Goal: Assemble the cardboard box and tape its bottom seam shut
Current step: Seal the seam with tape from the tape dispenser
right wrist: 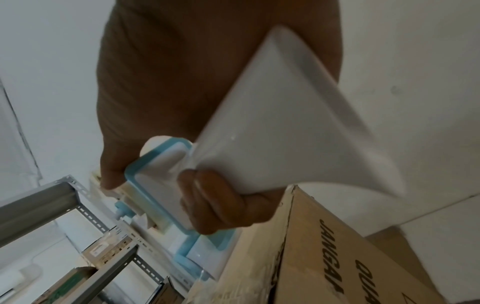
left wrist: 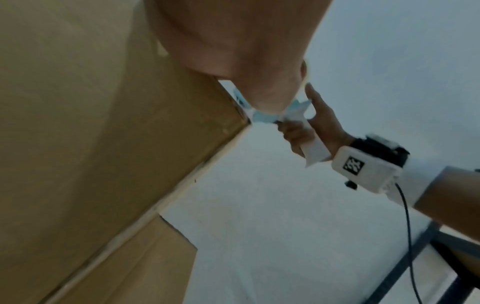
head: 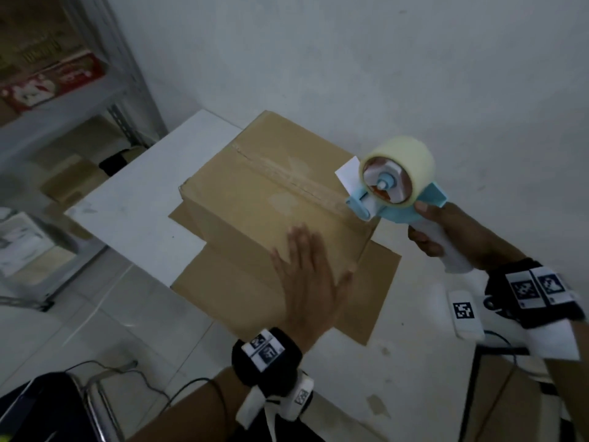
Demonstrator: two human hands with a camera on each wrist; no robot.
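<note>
A brown cardboard box [head: 255, 199] stands upside down on a white table [head: 134, 202], its lower flaps spread out flat. A strip of clear tape [head: 287, 177] runs along its upper seam. My left hand [head: 309, 282] lies flat with straight fingers on the box's near corner. My right hand [head: 436, 231] grips the white handle of a blue tape dispenser [head: 398, 183] with a pale tape roll; its nose sits at the box's right edge. In the right wrist view my fingers [right wrist: 215, 201] curl round the dispenser's handle [right wrist: 285, 133] above the box [right wrist: 337, 257].
A grey metal shelf [head: 95, 100] with cartons and a red package stands at the left. A white wall is behind the table. A dark chair and cables are at the lower left, and a dark metal frame [head: 478, 393] at the lower right.
</note>
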